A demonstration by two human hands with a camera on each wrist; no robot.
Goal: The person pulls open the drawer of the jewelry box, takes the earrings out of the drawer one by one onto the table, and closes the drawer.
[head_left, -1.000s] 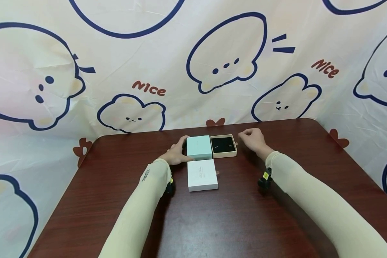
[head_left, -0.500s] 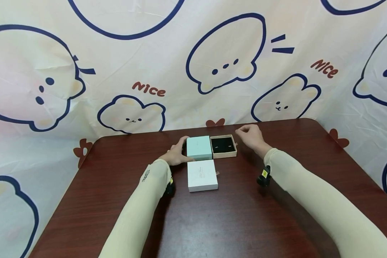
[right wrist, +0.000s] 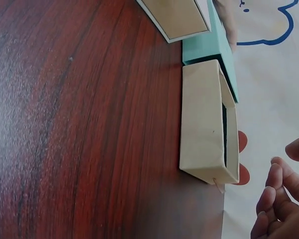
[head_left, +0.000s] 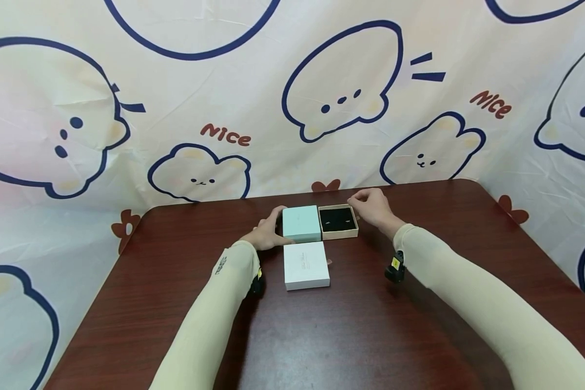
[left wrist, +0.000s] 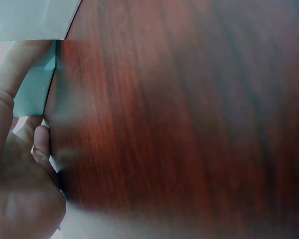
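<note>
My left hand (head_left: 265, 234) holds the mint-green box sleeve (head_left: 300, 223) on the table, thumb at its near side and fingers at its far left. From the sleeve's right side extends a cream drawer (head_left: 339, 235) lined with a black pad (head_left: 337, 219). Two tiny shiny pieces, like stud earrings, sit on the pad. My right hand (head_left: 374, 208) hovers by the drawer's back right corner with fingers loosely bent. In the right wrist view the thumb (right wrist: 298, 148) stands apart from the fingers, and nothing shows between them.
A white lidded box (head_left: 306, 265) lies in front of the mint sleeve, a small ribbon tab on its right. The dark wooden table (head_left: 331, 336) meets a printed cloth backdrop (head_left: 273, 108) behind and at the sides.
My right hand has moved left and slightly away from me, from beside the drawer to its back right corner. The left hand and the boxes have stayed in place.
</note>
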